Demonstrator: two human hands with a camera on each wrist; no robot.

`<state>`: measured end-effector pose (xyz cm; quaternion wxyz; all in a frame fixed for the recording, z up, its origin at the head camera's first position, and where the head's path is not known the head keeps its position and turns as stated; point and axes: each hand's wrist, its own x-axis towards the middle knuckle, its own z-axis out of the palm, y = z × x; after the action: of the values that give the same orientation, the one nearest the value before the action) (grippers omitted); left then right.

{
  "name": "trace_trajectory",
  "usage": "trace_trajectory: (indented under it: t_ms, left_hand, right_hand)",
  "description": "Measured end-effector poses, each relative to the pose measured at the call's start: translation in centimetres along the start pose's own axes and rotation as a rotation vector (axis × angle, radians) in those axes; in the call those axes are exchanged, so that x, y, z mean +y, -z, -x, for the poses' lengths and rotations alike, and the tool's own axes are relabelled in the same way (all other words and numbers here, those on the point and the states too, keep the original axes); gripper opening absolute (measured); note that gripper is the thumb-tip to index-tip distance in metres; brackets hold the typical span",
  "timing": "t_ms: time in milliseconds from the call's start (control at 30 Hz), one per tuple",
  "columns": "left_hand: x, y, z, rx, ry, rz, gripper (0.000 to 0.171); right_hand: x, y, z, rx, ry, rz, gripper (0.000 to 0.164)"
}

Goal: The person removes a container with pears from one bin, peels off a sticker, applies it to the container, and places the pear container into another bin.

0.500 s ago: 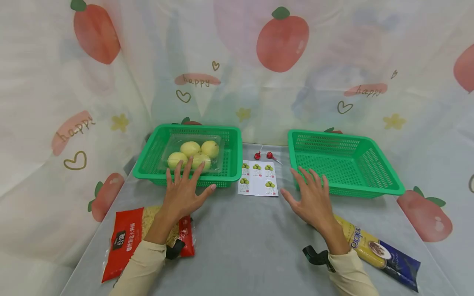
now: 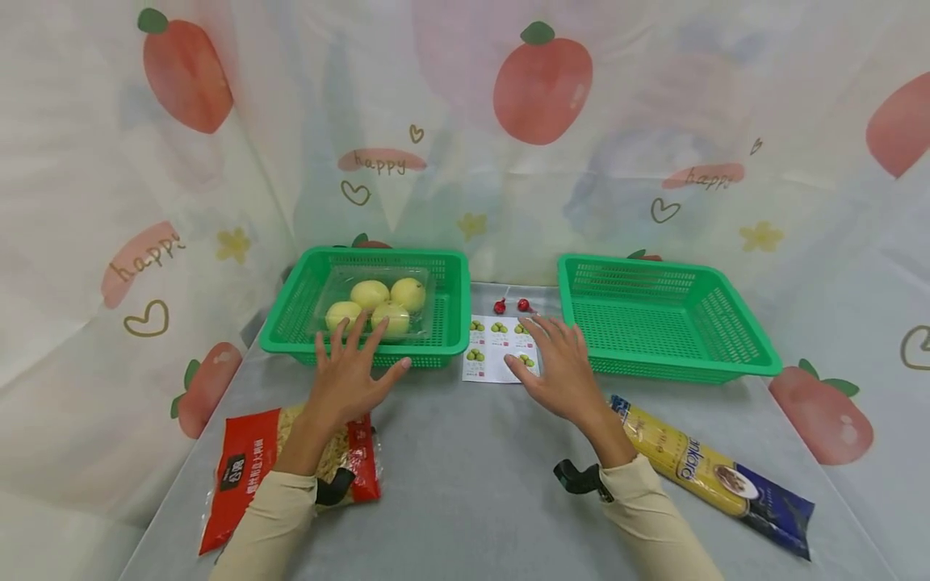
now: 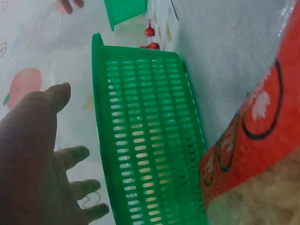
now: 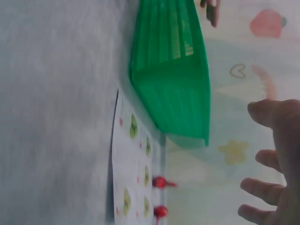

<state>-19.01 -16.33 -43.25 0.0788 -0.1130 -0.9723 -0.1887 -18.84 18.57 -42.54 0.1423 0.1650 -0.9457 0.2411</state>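
My left hand (image 2: 347,387), fingers spread and holding nothing, hovers before the left green basket (image 2: 449,339). Inside that basket lies a clear plastic box of several round yellow-green fruits (image 2: 370,294). In the left wrist view the fingers stand apart beside the green basket wall (image 3: 150,136). My right hand (image 2: 563,373) is also spread and bare, its fingertips overlapping the right edge of a sticker sheet (image 2: 500,367) printed with green fruit. Two red-wrapped lollipops (image 2: 500,307) lie behind the sheet.
At the right stands another green basket (image 2: 676,323) with nothing in it. A red bag of dry pasta (image 2: 250,476) lies under my left forearm. A yellow and blue pasta packet (image 2: 715,476) lies to the right of my right forearm. A printed cloth (image 2: 465,97) hangs behind.
My right hand has moved left, from in front of the right basket to the sticker sheet, uncovering more of the yellow and blue packet. The left hand has shifted only slightly.
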Motion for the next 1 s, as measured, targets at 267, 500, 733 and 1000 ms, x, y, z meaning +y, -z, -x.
trace_trajectory:
  t_ms: [267,500,733,1000]
  left_hand:
    - [-1.5,0.2,0.0,0.006,0.015,0.055,0.086]
    - [-2.6,0.9,-0.5,-0.015,0.026,0.170,0.080]
    - [-2.7,1.4,-0.9,-0.050,0.014,0.204,0.079]
    - [-3.2,1.6,-1.6,-0.030,0.007,0.230,0.074]
  right_hand:
    - [-2.1,-3.0,-2.3,-0.104,-0.007,-0.397,0.066]
    - [-2.8,-5.4,-4.2,-0.144,-0.108,-0.577,0.065]
    - [-3.1,-7.2,-5.2,-0.142,-0.141,-0.626,0.062]
    - [-2.7,-7.6,-6.4,-0.204,-0.104,-0.520,0.063]
